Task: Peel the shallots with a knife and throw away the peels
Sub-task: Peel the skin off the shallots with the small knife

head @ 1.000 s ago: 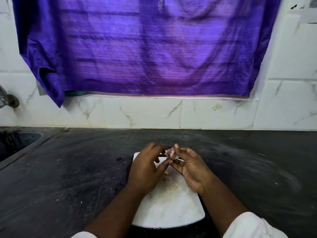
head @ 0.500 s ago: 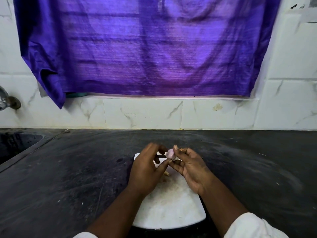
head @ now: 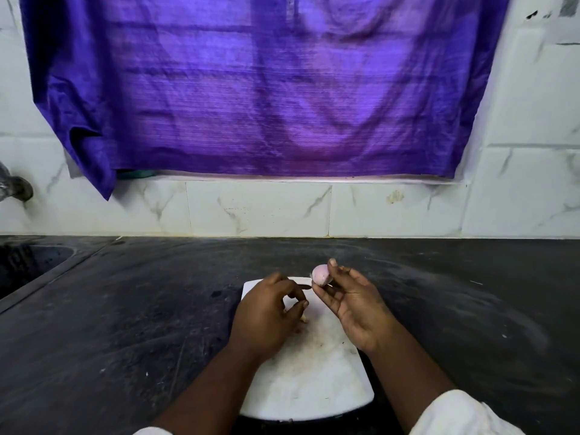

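Observation:
My right hand (head: 351,306) pinches a small pale pink peeled shallot (head: 320,274) between thumb and fingertips, above the far edge of a white cutting board (head: 314,390). My left hand (head: 266,315) hovers over the board just left of the shallot and apart from it. Its fingers are curled with thumb and fingertips close together, and I cannot tell whether it holds anything. A small pale scrap of peel (head: 303,320) lies on the board by the left fingers. No knife is clearly visible.
The board lies on a black stone counter (head: 125,324). A sink (head: 28,265) is sunk into the counter at far left, with a tap (head: 14,186) on the wall above it. A purple cloth (head: 266,89) hangs on the white tiled wall behind.
My hands were joined at the shallot and have parted. The right hand has kept the shallot and turned it up into view. The left hand has drawn back and down.

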### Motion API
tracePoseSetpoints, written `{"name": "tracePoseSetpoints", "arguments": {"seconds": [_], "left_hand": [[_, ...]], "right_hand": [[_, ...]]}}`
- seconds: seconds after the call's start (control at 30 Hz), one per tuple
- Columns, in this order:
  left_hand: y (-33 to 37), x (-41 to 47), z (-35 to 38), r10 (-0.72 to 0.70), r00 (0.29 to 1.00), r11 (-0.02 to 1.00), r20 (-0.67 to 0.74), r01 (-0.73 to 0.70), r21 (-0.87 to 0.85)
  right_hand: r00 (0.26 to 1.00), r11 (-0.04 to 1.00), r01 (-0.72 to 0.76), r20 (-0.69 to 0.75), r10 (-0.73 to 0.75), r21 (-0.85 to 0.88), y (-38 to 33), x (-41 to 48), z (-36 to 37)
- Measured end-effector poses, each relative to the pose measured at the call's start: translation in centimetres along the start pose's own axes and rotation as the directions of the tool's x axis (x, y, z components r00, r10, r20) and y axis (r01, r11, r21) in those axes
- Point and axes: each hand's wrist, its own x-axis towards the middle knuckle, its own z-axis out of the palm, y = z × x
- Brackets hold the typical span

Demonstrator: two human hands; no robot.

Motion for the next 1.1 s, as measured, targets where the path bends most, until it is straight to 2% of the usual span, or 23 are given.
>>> {"name": "tracePoseSetpoints", "arguments": {"seconds": [0.17, 0.33, 0.43, 0.77, 1.1], "left_hand": [[-0.4, 0.1, -0.2, -0.059, 0.998, 0.998, -0.037, 0.059, 0.005], [-0.4, 0.0, -0.2, -0.132, 0.991, 0.974, 0.016, 0.132, -0.183], [-0.5, 0.0, -0.3, -0.153, 0.988, 0.961, 0.023, 0.154, -0.228], [0.0, 0.1, -0.5, -0.067, 0.992, 0.979, -0.104, 0.045, -0.198], [0.3, 0.2, -0.9, 0.031, 0.983, 0.977, -0.182, -0.068, -0.203]], "right_hand": [[1.0, 1.0, -0.003, 0.026, 0.003, -0.012, -0.1, -0.2, 0.1], [0.998, 0.999, -0.021, 0.05, 0.023, -0.048, -0.1, -0.4, 0.3], [0.998, 0.998, -0.017, 0.062, 0.02, -0.052, -0.1, -0.4, 0.5], [0.988, 0.988, 0.04, 0.155, -0.017, -0.146, 0.0, -0.7, 0.6], [0.983, 0.95, 0.099, 0.18, -0.046, -0.297, 0.3, -1.2, 0.8]]}}
